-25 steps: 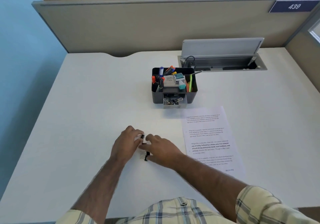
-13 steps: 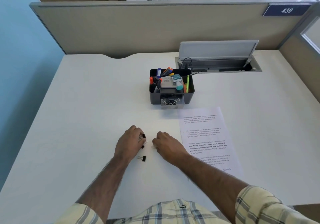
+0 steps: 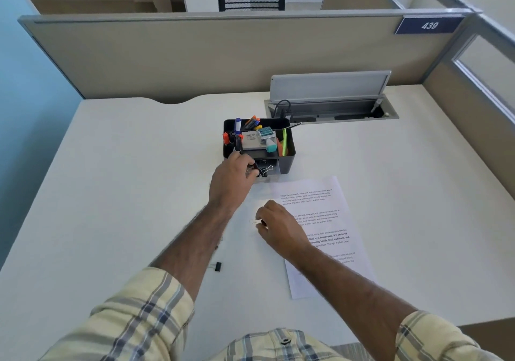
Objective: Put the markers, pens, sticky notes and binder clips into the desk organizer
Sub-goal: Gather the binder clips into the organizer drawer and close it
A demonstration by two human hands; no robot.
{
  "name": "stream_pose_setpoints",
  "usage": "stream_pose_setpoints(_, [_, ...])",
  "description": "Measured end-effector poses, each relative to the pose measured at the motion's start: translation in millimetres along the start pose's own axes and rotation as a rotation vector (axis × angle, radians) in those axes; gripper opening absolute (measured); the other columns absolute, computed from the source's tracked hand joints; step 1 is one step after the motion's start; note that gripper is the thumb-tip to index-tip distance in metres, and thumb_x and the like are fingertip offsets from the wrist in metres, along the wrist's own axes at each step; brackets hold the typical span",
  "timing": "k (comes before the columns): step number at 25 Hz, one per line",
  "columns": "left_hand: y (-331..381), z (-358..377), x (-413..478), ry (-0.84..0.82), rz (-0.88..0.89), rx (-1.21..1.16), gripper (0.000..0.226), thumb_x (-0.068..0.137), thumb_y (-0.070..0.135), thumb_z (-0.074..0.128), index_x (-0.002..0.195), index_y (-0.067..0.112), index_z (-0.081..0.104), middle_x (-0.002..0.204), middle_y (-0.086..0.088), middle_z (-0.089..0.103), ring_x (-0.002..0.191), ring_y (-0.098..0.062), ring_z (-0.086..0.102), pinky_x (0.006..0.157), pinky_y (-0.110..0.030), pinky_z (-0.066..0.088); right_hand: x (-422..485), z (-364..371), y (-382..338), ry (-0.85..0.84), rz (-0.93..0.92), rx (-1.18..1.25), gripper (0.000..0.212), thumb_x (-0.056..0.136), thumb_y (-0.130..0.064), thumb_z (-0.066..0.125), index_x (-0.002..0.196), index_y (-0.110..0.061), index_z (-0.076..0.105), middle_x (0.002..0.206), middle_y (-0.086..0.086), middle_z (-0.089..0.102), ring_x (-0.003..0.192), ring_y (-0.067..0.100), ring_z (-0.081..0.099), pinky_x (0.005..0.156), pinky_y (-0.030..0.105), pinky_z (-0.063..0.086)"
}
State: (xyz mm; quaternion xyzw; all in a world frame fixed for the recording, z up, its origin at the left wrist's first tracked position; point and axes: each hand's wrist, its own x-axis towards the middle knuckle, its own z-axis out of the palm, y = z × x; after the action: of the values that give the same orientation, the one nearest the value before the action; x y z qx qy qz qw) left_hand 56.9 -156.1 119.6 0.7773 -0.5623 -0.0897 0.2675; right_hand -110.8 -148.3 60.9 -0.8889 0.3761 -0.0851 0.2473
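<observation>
Three binder clips remain, I'd judge: loose clip on desk nr front edge; second clip pinched in right hand, mid-desk; third clip gripped by left hand at desk organizer drawer. Markers etc. already stowed.

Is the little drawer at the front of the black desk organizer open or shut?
Open: the small grey drawer juts forward, black binder clips visible inside.

The left arm is pointing toward 12 o'clock, with the left hand pinching a binder clip — at its 5 o'clock, the right hand is pinching a second clip.
</observation>
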Motion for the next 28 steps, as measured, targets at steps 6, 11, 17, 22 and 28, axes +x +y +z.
stream_pose_setpoints(6, [-14.7,1.1,-8.7,0.007,-0.009,-0.022,0.023,0.098,0.026,0.062,0.119,0.017,0.066,0.107,0.000,0.062,0.088,-0.019,0.064,0.073,-0.036,0.056,19.4,-34.0,4.3,0.176,0.075,0.051,0.014,0.093,-0.014,0.067,0.107,-0.010,0.068,0.107,0.003,0.060,0.093,0.019,0.058,0.080,0.029,0.050])
stream_pose_setpoints(11, [-71.3,3.2,-75.6,-0.170,-0.158,-0.009,0.012,0.099,0.032,0.056,0.102,0.026,0.067,0.094,0.009,0.057,0.086,-0.013,0.061,0.074,-0.033,0.051,69.3,-66.3,5.5,0.322,0.086,0.078,0.013,0.096,-0.018,0.065,0.106,-0.011,0.065,0.108,0.004,0.059,0.092,0.017,0.058,0.081,0.036,0.057])
stream_pose_setpoints(17, [-104.3,-4.1,-124.3,-0.323,-0.268,0.017,0.011,0.093,0.038,0.065,0.100,0.030,0.064,0.095,0.013,0.058,0.091,-0.012,0.059,0.072,-0.030,0.045,70.3,-59.2,-2.6,0.438,0.089,0.154,0.015,0.102,-0.017,0.053,0.111,-0.011,0.063,0.108,0.003,0.059,0.090,0.018,0.059,0.075,0.040,0.058])
stream_pose_setpoints(22, [-101.0,-3.3,-127.9,-0.300,-0.242,0.070,0.011,0.090,0.036,0.067,0.098,0.027,0.069,0.098,0.011,0.064,0.091,-0.014,0.062,0.077,-0.030,0.046,9.1,1.8,-31.5,0.025,-0.144,0.070,0.016,0.097,-0.022,0.062,0.109,-0.014,0.071,0.104,0.004,0.063,0.091,0.026,0.063,0.081,0.041,0.052])
stream_pose_setpoints(28, [-106.9,-1.6,-132.2,-0.277,-0.221,0.095,0.017,0.100,0.031,0.054,0.095,0.025,0.069,0.096,0.008,0.066,0.082,-0.019,0.063,0.073,-0.034,0.049,-17.5,57.9,-47.6,-0.302,-0.506,-0.199,0.034,0.087,-0.026,0.072,0.120,-0.019,0.066,0.109,0.011,0.057,0.091,0.030,0.056,0.072,0.039,0.046])
